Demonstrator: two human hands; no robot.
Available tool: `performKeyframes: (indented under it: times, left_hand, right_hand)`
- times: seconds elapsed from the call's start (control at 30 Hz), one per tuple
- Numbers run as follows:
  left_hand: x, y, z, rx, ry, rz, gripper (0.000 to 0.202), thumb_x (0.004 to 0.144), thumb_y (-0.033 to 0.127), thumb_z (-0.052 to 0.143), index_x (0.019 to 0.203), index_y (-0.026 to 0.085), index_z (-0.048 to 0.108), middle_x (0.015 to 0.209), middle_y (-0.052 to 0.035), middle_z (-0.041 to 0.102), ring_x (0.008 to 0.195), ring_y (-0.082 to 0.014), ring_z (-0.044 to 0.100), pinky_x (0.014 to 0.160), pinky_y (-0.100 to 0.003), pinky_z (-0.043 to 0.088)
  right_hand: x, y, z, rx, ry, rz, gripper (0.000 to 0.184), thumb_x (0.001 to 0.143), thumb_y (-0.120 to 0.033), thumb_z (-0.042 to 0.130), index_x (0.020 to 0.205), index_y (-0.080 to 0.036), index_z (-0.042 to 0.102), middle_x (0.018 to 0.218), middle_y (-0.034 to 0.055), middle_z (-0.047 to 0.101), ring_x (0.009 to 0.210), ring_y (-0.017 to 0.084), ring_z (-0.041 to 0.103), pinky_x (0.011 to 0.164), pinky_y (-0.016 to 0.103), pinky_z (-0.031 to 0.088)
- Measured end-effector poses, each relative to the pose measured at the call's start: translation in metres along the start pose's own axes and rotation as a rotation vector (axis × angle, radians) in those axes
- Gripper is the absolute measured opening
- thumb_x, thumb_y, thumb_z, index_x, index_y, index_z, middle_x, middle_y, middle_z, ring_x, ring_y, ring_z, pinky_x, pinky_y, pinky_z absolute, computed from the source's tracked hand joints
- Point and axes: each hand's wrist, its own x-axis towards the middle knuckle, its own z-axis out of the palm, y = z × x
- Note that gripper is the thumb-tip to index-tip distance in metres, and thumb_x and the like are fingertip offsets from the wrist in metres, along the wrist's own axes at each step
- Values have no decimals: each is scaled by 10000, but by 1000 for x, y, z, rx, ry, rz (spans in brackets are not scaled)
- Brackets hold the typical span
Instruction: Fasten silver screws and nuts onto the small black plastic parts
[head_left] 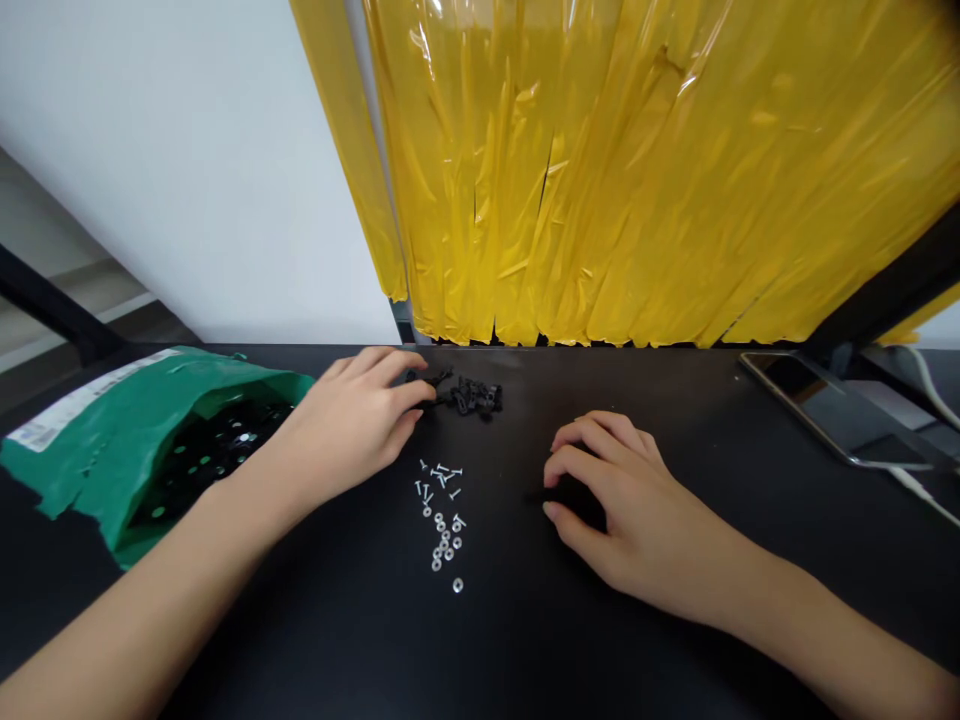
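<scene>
My left hand (367, 410) is at the left side of a heap of small black plastic parts (476, 396). Its thumb and index finger close around one of those dark pieces, partly hidden by the fingertips. My right hand (611, 500) rests on the black table with its fingers curled. A dark piece seems to stick out to the left from between thumb and index finger, but its shape is lost against the dark surface. Between the hands lie several small silver screws (442, 475), and just nearer to me several small metal washers (445, 545).
An open green plastic bag (217, 380) with many small black pieces inside stands at left, beneath my left forearm. A phone (832, 410) with a white cable (926, 495) lies at the far right. Yellow plastic sheeting (600, 180) and a white panel (202, 170) rise behind the table (525, 640).
</scene>
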Motion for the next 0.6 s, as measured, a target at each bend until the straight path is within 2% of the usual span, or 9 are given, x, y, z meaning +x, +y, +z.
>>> performKeyframes:
  times: [0.07, 0.2, 0.3, 0.4, 0.47, 0.53, 0.6]
  left_hand:
    - [-1, 0, 7, 5, -25, 72, 296, 1023, 231, 492, 1149, 249, 759, 1452, -112, 627, 1334, -382, 582, 1011, -563, 547]
    - [0, -3, 14, -19, -33, 70, 227, 1027, 227, 529, 1071, 226, 752, 1454, -118, 622, 1328, -375, 577, 1012, -548, 546]
    - [2, -7, 11, -92, -32, 80, 246, 1050, 251, 498, 987, 206, 731, 1415, -122, 637, 1295, -358, 590, 1026, -539, 531]
    - [3, -5, 0, -268, 28, 93, 250, 1058, 305, 501, 998, 198, 720, 1322, -119, 686, 1236, -321, 627, 1061, -503, 509]
    - [2, 0, -10, -444, 62, 37, 228, 1052, 349, 540, 1052, 205, 717, 1233, -97, 740, 1148, -281, 680, 1017, -431, 528]
    - [2, 7, -19, -628, 48, -108, 232, 1042, 405, 585, 1112, 231, 721, 1107, -60, 789, 943, -231, 730, 847, -349, 556]
    - [1, 15, -24, -846, 48, -204, 217, 1030, 422, 628, 1098, 235, 713, 1091, -49, 805, 917, -207, 741, 799, -300, 553]
  right_hand:
    - [-1, -1, 2, -4, -16, 11, 65, 952, -193, 624, 977, -251, 637, 1209, 69, 641, 1316, 305, 466, 1101, 564, 361]
    - [-2, 1, 4, -5, -38, 26, 120, 1005, -174, 542, 964, -253, 621, 1210, 65, 608, 1314, 282, 458, 1119, 568, 327]
    - [-2, 4, 5, 0, -46, 16, 156, 1032, -158, 505, 962, -251, 609, 1219, 60, 600, 1320, 268, 455, 1130, 554, 313]
    - [-1, 7, 6, 10, -25, 2, 149, 1044, -153, 497, 971, -254, 578, 1191, 41, 624, 1316, 265, 458, 1134, 552, 300]
    - [0, 8, 7, 32, 0, -7, 151, 1054, -148, 476, 988, -260, 553, 1136, 20, 652, 1284, 254, 489, 1147, 564, 279]
    - [1, 8, 7, 70, 27, -1, 163, 1057, -137, 453, 996, -263, 535, 1043, -11, 663, 1164, 219, 563, 1177, 586, 236]
    - [4, 8, 7, 127, 65, 12, 169, 1045, -121, 461, 986, -262, 532, 938, -48, 646, 982, 172, 614, 1196, 596, 212]
